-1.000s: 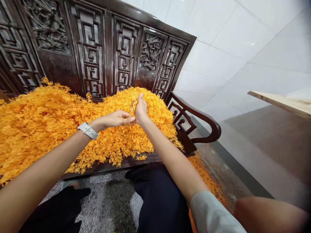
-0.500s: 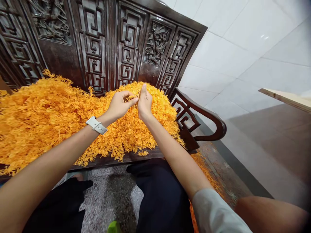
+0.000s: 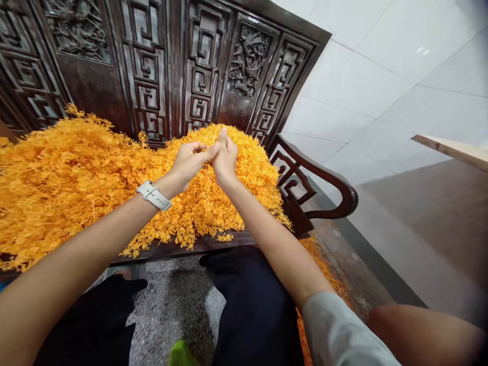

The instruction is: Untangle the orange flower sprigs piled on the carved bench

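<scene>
A big heap of orange plastic sprigs [image 3: 76, 173] covers the seat of a dark carved wooden bench [image 3: 152, 61]. Both my hands are raised together just above the right part of the heap. My left hand [image 3: 189, 161], with a white watch [image 3: 153, 195] on its wrist, has its fingers curled and its thumb tip against my right hand. My right hand [image 3: 224, 156] is closed, fingers pointing up, pinching a small orange sprig between the two hands. The sprig is mostly hidden by the fingers.
The bench's curved armrest [image 3: 324, 183] stands to the right of the heap. More orange sprigs [image 3: 324, 279] lie on the floor beside my right leg. A pale wooden board [image 3: 453, 150] juts in at the far right. White tiled wall lies behind.
Both hands rose from low on the heap to above it, and the left hand closed in against the right. The view shifted slightly upward.
</scene>
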{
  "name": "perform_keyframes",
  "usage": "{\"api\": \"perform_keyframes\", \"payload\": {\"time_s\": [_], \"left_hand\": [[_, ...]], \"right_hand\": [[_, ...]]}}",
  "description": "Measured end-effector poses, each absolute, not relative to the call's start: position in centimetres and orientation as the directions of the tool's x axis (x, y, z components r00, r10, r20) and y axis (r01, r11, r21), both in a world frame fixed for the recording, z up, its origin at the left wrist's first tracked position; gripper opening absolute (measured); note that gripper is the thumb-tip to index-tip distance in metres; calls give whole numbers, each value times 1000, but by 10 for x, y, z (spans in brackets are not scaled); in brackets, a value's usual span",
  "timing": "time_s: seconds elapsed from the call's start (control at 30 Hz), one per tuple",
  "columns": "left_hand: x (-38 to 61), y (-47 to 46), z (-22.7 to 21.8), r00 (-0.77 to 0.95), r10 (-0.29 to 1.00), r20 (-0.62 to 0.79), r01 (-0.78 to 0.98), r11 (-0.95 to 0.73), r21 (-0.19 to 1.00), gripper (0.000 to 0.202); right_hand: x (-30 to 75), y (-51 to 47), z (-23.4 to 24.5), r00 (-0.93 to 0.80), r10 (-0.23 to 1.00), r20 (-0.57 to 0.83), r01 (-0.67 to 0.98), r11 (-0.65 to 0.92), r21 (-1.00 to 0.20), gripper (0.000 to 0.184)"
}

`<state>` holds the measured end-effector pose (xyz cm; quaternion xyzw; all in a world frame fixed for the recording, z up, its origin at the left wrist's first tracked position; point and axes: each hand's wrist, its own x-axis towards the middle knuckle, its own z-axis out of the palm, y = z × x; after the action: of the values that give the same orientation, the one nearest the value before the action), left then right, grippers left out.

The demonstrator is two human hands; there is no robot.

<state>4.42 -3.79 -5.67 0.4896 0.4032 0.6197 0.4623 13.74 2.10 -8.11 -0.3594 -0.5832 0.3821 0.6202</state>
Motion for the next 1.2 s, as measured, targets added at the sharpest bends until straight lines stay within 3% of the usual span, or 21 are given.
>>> {"api": "perform_keyframes", "payload": {"time_s": [0.17, 0.47, 0.73, 0.97, 1.2], "left_hand": [[46, -36, -52, -241, 926, 290, -159, -332, 930, 29], [51, -45, -45, -188, 976, 112, -402, -181, 897, 24], [32, -40, -48, 68, 979, 193, -292, -166, 942, 20], [28, -40, -57, 118, 982, 147, -330, -101, 938, 18], [23, -36, -64, 182, 969, 168, -346, -96, 933, 17]], "right_hand": [[135, 14, -76, 25, 873, 487, -90, 488, -868, 71], [140, 11, -61, -51, 901, 432, -43, 430, -902, 72], [142, 0, -47, -131, 930, 343, -115, 330, -937, 67], [147, -2, -51, -189, 963, 195, -118, 175, -978, 67], [149, -2, -55, -251, 958, 142, -179, 98, -979, 66]]}}
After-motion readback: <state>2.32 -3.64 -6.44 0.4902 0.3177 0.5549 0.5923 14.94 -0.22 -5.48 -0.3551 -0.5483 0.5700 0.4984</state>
